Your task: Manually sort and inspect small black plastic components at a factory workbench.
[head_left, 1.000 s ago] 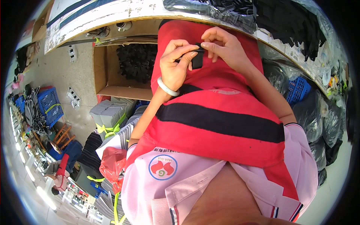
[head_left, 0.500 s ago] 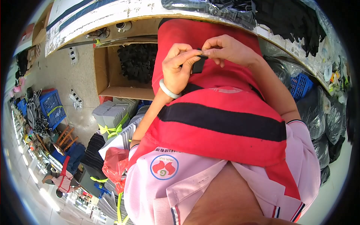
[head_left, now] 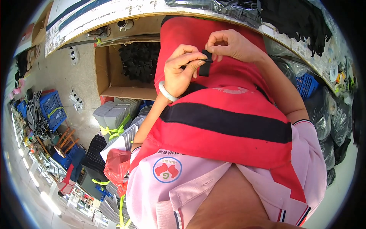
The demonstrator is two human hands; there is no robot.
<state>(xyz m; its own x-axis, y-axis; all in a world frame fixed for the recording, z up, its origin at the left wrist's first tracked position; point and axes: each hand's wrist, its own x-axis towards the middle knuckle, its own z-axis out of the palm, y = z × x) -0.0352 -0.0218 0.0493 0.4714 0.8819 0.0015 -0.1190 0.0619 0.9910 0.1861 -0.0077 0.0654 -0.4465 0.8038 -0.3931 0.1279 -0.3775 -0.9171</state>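
Observation:
A short piece of black webbing strap (head_left: 204, 70) is up in front of my red apron, over my lap. My left hand (head_left: 180, 72), with a pale bangle at its wrist, pinches the strap between thumb and fingertips. A thin dark piece, too small to name, crosses the strap at those fingertips. My right hand (head_left: 233, 46) is closed, its thumb and index finger pinched at the upper end of the strap. Below the pinch, the lower end of the strap hangs free.
A cardboard box (head_left: 108, 92) of black strap pieces stands left of my lap, under the worktable edge (head_left: 145, 12). More black straps (head_left: 295, 23) lie on the table. Bundled grey sheets (head_left: 111, 114), a red plastic bag (head_left: 116, 168) and blue baskets (head_left: 305, 87) are around me.
My right hand has shifted slightly up. The strap now shows more of its length, with its upper end standing above my left fingertips. A person in the far background has moved lower.

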